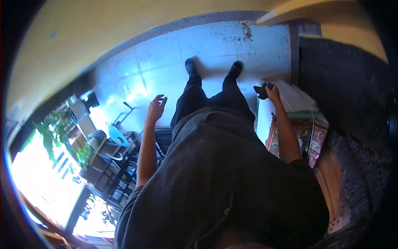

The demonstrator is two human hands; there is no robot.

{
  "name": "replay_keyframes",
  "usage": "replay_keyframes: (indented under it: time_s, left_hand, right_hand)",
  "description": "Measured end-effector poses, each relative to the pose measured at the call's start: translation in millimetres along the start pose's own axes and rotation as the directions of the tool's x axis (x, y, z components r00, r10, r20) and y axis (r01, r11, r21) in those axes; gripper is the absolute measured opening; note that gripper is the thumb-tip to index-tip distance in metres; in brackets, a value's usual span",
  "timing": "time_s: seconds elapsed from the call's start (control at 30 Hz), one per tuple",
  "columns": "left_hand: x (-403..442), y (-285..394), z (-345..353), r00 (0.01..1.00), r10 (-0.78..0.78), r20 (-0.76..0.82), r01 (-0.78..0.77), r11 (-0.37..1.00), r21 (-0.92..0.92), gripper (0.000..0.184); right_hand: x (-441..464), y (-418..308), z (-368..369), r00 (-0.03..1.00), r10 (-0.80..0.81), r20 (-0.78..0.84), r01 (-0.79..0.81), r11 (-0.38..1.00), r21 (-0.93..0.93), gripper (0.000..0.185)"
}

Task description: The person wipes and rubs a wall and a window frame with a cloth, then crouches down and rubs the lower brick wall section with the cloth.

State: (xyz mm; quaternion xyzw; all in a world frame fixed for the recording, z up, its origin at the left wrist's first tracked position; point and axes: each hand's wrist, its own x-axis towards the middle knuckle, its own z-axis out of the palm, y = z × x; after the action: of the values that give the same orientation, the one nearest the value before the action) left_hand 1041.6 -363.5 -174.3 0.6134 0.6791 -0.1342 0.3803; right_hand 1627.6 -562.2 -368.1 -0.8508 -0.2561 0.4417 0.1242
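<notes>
On the left side of the view, my left hand (156, 107) hangs over the tiled floor, its fingers apart and slightly bent, holding nothing. My right hand (272, 92) is wrapped round a small dark object (261, 90) whose exact kind I cannot make out. Its wider dark end points left, beyond my fingers. Below that hand, to the right of my body, stands a surface with a patterned cloth (275, 135) at its edge.
Light floor tiles (166, 52) lie under my feet, with scattered dark debris (246, 32) near the wall. Black metal racks (118, 166), a light-blue item (118, 136) and green plants (85, 155) stand at left. A dark doorway edge (294, 54) is at right.
</notes>
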Motion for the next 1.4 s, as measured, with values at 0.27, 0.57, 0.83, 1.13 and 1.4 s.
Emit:
replay_keyframes:
  time_s: [0.27, 0.57, 0.83, 1.13, 1.4]
  left_hand:
    - [-63.5, -41.1, 34.5, 0.972, 0.020, 0.233, 0.057, 0.945, -0.321, 0.064]
    - [-78.7, -171.5, -50.2, 0.999, -0.046, 0.025, 0.052, 0.831, -0.553, 0.059]
    - [-32.9, -320.7, -26.3, 0.999, -0.037, -0.012, 0.020, 0.766, -0.643, 0.058]
    - [-43.7, -431.5, -37.9, 0.957, -0.280, 0.078, 0.231, 0.571, -0.787, 0.060]
    - [-113.2, -468.5, -269.9, 0.979, -0.161, -0.128, 0.031, 0.730, -0.683, 0.057]
  right_hand:
    - [10.8, -118.7, 28.6, 0.980, 0.019, 0.198, -0.073, 0.960, 0.272, 0.031]
    - [-224.0, -377.2, 227.3, 0.735, -0.400, 0.548, 0.604, 0.754, -0.260, 0.054]
    - [-331.2, -510.1, 356.7, 0.582, -0.556, 0.594, 0.812, 0.445, -0.378, 0.042]
    - [-310.4, -575.8, 514.1, 0.420, -0.637, 0.647, 0.907, 0.288, -0.306, 0.033]
    - [-304.6, -714.7, 609.6, 0.357, -0.657, 0.664, 0.934, 0.239, -0.266, 0.033]
